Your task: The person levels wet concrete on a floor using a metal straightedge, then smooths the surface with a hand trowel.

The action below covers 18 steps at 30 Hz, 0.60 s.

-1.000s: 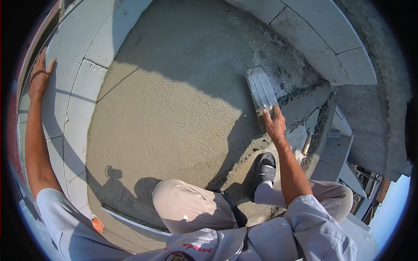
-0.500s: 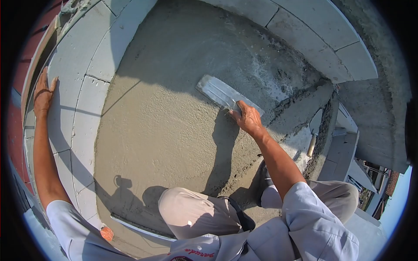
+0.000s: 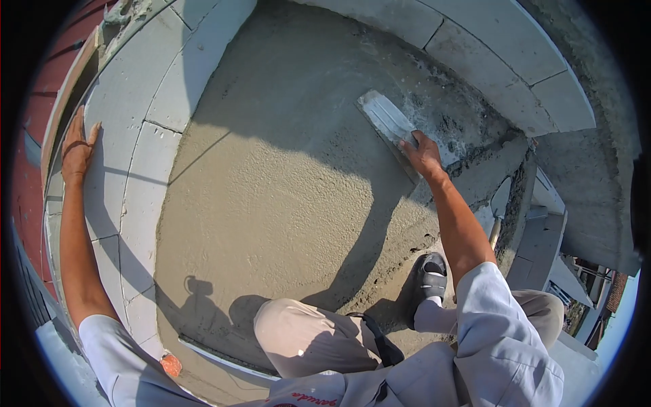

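Note:
My right hand (image 3: pixel 423 154) is wrapped round the handle of a flat metal float (image 3: pixel 388 117). The float lies over the wet grey mortar (image 3: pixel 271 197), near its upper right part, its blade pointing up and to the left. At the far left, my left hand (image 3: pixel 79 148) rests on top of the pale block wall (image 3: pixel 139 122), thumb and fingers apart and nothing held. A pointed trowel (image 3: pixel 500 198) with a light handle lies on the ledge to the right of my right forearm.
Another block wall (image 3: pixel 468 51) curves along the top right. Below my left arm lies an orange object (image 3: pixel 171 365), beside a long straight strip (image 3: pixel 227 361) at the mortar's lower edge. My sandalled foot (image 3: pixel 431 278) stands at the right. A red roof (image 3: pixel 41 156) shows outside the left wall.
The float first swung left over the mortar, then moved back right and upward in my right hand. My left hand stays on the wall. The whole view has shifted slightly.

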Each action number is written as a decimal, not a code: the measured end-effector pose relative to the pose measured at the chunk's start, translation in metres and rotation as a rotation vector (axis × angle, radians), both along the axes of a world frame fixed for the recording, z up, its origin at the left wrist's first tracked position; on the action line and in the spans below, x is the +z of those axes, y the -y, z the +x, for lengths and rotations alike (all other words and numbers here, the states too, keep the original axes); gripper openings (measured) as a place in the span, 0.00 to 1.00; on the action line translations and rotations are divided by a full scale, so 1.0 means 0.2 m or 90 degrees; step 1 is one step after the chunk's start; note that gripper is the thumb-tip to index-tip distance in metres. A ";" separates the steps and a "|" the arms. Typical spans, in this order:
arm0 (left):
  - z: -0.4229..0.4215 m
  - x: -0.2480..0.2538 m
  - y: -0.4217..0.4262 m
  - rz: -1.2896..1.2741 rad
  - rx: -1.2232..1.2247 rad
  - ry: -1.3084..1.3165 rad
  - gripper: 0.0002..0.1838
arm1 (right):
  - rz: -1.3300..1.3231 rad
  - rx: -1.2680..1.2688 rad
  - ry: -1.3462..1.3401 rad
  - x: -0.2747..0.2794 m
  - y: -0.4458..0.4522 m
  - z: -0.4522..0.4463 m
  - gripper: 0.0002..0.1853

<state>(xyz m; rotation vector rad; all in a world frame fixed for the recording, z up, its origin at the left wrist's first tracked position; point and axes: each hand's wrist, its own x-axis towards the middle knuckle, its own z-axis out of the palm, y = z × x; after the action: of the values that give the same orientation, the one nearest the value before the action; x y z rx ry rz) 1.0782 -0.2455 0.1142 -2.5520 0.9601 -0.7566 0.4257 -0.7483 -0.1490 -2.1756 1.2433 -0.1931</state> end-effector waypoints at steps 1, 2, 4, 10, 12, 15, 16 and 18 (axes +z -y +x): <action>-0.01 -0.01 0.01 -0.001 0.008 0.000 0.42 | -0.019 -0.002 0.008 -0.04 0.06 -0.02 0.29; -0.03 0.00 0.02 -0.003 0.016 -0.001 0.42 | -0.030 -0.018 -0.002 -0.02 0.10 -0.04 0.30; -0.04 0.00 0.02 -0.001 0.010 0.005 0.43 | -0.048 -0.052 -0.027 0.02 0.18 -0.11 0.31; -0.04 -0.01 0.02 0.002 0.005 0.012 0.43 | -0.092 -0.169 0.039 0.18 0.06 -0.24 0.29; -0.02 -0.01 0.01 0.000 -0.009 0.016 0.42 | 0.073 -0.323 0.104 0.15 -0.13 -0.17 0.28; -0.06 0.00 0.03 0.005 0.011 0.019 0.42 | 0.217 -0.324 0.165 0.02 -0.36 -0.04 0.25; -0.05 0.00 0.02 0.010 0.013 0.031 0.42 | 0.251 -0.278 0.146 0.01 -0.44 0.04 0.24; -0.04 -0.01 0.02 0.019 0.011 0.048 0.42 | 0.241 -0.117 0.134 -0.08 -0.64 0.19 0.23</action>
<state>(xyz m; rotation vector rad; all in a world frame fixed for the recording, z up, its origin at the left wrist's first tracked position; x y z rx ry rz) 1.0709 -0.2496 0.1117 -2.4840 0.9177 -0.8223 0.4629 -0.6197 -0.1643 -1.6755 1.2437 -0.2346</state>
